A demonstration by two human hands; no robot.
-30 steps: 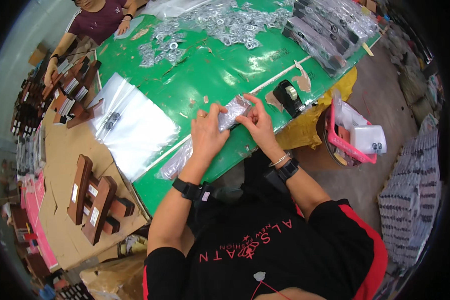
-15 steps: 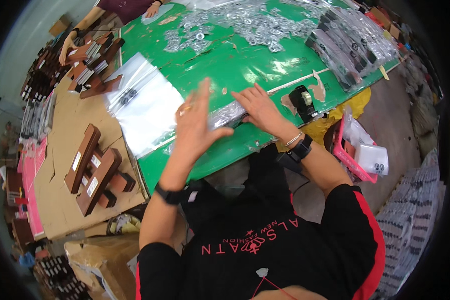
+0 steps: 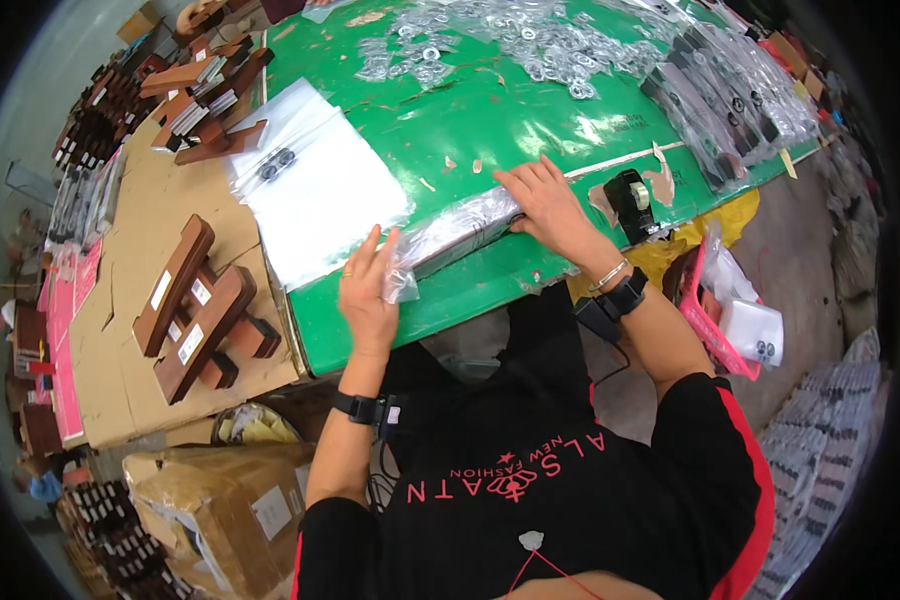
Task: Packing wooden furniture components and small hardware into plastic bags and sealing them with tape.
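On a green table (image 3: 490,110), the left hand (image 3: 367,292) pinches one end of a long clear plastic packet (image 3: 457,232); the right hand (image 3: 547,207) presses flat on its other end. A stack of clear bags (image 3: 315,195) lies just left.

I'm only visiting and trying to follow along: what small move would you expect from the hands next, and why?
Probably the left hand folds the loose bag end flat against the long clear-wrapped pack. That end sticks up crumpled between its fingertips, while the right hand already presses the pack's other end onto the green table. A tape dispenser sits just beside the right hand, within easy reach.
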